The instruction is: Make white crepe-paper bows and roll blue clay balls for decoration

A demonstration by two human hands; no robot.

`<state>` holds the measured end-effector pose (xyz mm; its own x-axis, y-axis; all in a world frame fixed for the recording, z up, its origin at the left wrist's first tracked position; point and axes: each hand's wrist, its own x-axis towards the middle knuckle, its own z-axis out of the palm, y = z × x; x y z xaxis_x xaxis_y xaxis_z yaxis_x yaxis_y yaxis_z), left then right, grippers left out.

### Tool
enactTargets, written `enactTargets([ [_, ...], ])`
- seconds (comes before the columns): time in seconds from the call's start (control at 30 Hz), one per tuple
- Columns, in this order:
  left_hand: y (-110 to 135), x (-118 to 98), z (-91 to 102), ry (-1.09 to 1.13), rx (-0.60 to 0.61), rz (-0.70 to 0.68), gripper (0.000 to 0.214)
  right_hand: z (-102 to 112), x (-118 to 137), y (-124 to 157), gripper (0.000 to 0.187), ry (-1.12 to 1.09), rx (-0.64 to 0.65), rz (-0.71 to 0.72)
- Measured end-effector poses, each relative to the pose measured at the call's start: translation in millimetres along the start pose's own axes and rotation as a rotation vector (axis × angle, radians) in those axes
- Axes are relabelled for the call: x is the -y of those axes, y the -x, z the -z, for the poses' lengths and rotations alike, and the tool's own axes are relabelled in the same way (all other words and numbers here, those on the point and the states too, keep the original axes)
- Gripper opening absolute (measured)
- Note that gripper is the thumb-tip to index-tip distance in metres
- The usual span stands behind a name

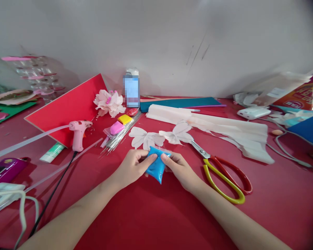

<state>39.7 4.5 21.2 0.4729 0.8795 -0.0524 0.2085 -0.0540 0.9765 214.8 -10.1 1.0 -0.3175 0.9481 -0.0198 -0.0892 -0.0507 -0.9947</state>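
A small clear packet of blue clay (156,166) is held up between both hands over the red table. My left hand (134,165) pinches its left side, thumb on top and fingers curled beneath. On its right side my right hand (179,168) grips in the same way, with the thumb near the upper edge. Just beyond the hands lie white petal-shaped paper cutouts (147,138) with drawn lines. Scissors (205,154) with one red and one yellow handle lie to the right, their blades reaching toward the cutouts.
Left of the hands stands a pink glue gun (78,133) with a black cord. A pink paper flower (109,103), pink clay (117,127), yellow clay (125,119) and thin wires (120,137) lie beyond. White crepe paper (224,130) stretches to the right; a phone (132,91) leans against the wall.
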Motion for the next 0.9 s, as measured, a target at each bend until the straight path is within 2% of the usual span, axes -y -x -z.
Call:
enactTargets([
  [0.2, -3.4, 4.5, 1.3, 0.09, -0.107, 0.006, 0.051, 0.7, 3.5, 3.0, 0.028, -0.028, -0.048, 0.08],
  [0.33, -4.4, 2.8, 0.3, 0.15, -0.04, -0.05, 0.034, 0.0, 6.5, 5.1, 0.027, 0.063, -0.076, 0.119],
  [0.47, -3.6, 0.4, 0.6, 0.138, -0.039, -0.066, 0.027, -1.7, 9.6, 5.1, 0.027, 0.055, -0.118, 0.117],
  [0.6, -1.9, -2.6, 2.2, 0.027, -0.039, -0.073, 0.026, 0.9, 9.6, 3.0, 0.027, 0.0, -0.147, 0.112],
  [0.7, -2.0, -2.5, 2.4, -0.137, -0.056, -0.142, 0.023, 4.7, 8.3, 1.6, 0.024, 0.08, -0.216, 0.166],
  [0.8, -2.4, 1.0, 1.2, -0.295, -0.123, -0.237, 0.023, 6.7, 8.9, 1.5, 0.02, 0.187, -0.285, 0.222],
  [0.9, -1.3, 5.5, -0.9, -0.402, -0.213, -0.318, 0.029, 5.3, 10.8, 2.7, 0.018, 0.212, -0.304, 0.205],
])
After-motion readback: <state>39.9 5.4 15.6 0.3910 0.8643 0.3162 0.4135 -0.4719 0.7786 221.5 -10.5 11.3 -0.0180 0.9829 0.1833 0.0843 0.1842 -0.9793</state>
